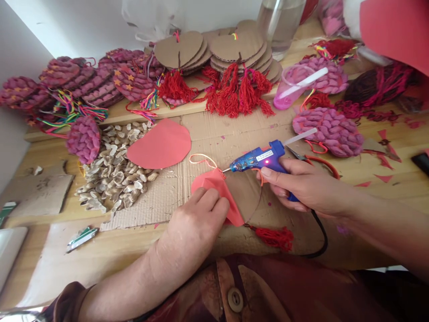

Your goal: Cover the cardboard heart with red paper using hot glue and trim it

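Observation:
My right hand (295,183) is wrapped round a blue hot glue gun (256,156) with a lit red light and a glue stick (301,136) standing out of its back. Its nozzle tip touches or nearly touches the upper edge of a cardboard disc (246,192). Red paper (233,210) lies folded back over the disc's left part, pinched by my left hand (203,214). A yellow-orange cord loop (204,157) sticks out at the disc's top. From its lower edge hangs a red yarn tassel (274,238).
A cut red paper piece (161,144) overlaps a heap of shells (117,179) at left. Woven pink discs (326,132), cardboard discs (181,49) with tassels, a pink cup (291,87) and a clear bottle (279,27) stand behind. Orange-handled scissors (323,162) lie beyond my right hand; a utility knife (82,238) lies left.

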